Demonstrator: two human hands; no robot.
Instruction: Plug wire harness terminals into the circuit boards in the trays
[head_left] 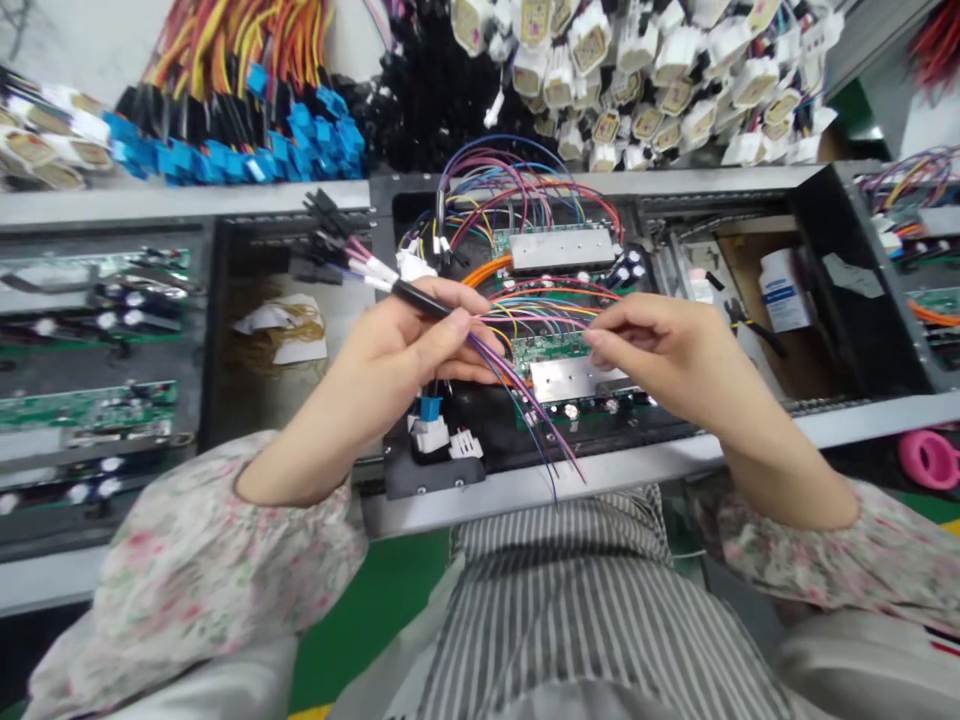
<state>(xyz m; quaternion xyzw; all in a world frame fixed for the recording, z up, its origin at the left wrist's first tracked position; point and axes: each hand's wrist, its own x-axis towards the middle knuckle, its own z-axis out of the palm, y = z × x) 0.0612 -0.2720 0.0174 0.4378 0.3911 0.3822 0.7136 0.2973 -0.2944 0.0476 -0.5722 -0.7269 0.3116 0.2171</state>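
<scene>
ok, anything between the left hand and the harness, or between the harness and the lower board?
Left hand to harness: nothing, it's held. Toward the lower board: coloured wires run across its far edge, between the hands, and the right hand hides part of its right side. Wire height unclear.

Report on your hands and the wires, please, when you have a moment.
Left hand: gripping wire bundle. Right hand: apparently pinching a pink wire. Possibly in the way: loose wires hanging before left end of lower circuit board.

Green floor [367, 592], yellow striping [952, 527] (barely showing), long pale metal rails [825, 429]
</scene>
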